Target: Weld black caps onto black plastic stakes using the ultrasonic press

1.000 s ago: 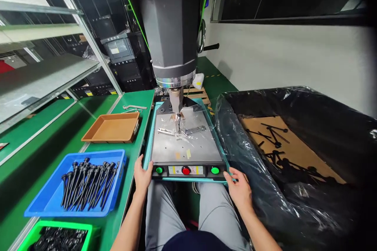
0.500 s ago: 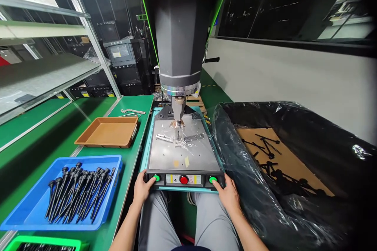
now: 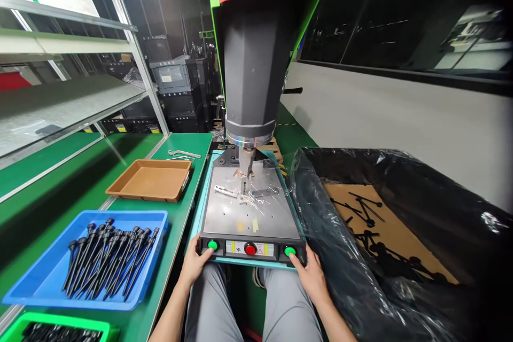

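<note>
My left hand (image 3: 194,263) holds the left front corner of an ultrasonic welder's base, its thumb on the left green button (image 3: 212,246). At the opposite corner, my right hand (image 3: 312,276) grips the base the same way, thumb at the right green button (image 3: 289,251). Between them sits a red button (image 3: 250,248) on the front panel. Above the metal plate (image 3: 228,222), the welder's narrow tool (image 3: 246,161) reaches down to a small fixture (image 3: 243,187). Clear strips lie around the fixture. Whether a part sits under the tool, I cannot tell.
On the green bench at left are a blue tray (image 3: 36,283) of black long-stemmed parts, a brown tray (image 3: 148,179), wrenches (image 3: 184,155) and a green bin (image 3: 108,331). At right, a black-lined box (image 3: 316,214) holds similar black parts on cardboard (image 3: 372,219).
The camera view has tilted up slightly, showing more of the welder's red head. Both hands stay at the base corners with thumbs at the green buttons.
</note>
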The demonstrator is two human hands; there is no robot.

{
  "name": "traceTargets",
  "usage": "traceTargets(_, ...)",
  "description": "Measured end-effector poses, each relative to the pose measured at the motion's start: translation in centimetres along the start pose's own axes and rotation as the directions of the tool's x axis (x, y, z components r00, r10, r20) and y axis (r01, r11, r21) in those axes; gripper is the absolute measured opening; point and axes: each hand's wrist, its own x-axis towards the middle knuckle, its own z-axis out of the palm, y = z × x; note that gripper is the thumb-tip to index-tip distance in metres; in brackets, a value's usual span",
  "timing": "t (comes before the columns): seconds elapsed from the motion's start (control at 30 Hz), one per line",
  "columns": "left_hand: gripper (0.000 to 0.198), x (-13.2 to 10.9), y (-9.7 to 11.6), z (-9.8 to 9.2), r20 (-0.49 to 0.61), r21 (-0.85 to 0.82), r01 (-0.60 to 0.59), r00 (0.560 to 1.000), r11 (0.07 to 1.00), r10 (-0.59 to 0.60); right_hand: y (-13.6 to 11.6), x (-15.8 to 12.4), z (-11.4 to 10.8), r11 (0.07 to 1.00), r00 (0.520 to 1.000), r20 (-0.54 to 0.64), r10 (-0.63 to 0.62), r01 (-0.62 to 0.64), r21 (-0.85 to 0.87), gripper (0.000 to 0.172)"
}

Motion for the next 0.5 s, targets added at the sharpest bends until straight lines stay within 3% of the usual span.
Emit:
traceTargets(0.13,0.067,0.2,1.1,-0.1,0.0,-0.064,0.051,0.999,0.997,-0.051,-0.2,0.0,-0.2,1.0,1.0,-0.005,-0.006,0.006,0.019,0.071)
traceTargets(0.23,0.061,1.4,3.2,-0.2,-0.129,-0.014,0.074,0.989,0.997,-0.075,-0.3,-0.1,-0.3,1.0,1.0,0.002,0.002,-0.002,0.031,0.071)
traceTargets(0.3,0.056,2.8,5.4,0.1,-0.214,0.023,0.022,0.977,0.999,-0.016,-0.3,-0.1,-0.3,0.999,1.0,0.021,0.018,-0.018,0.029,0.074)
traceTargets(0.5,0.05,8.6,13.5,2.9,-0.055,-0.071,-0.144,0.989,0.987,0.141,0.0,0.2,-0.5,1.0,1.0,0.027,-0.01,0.011,-0.02,0.072)
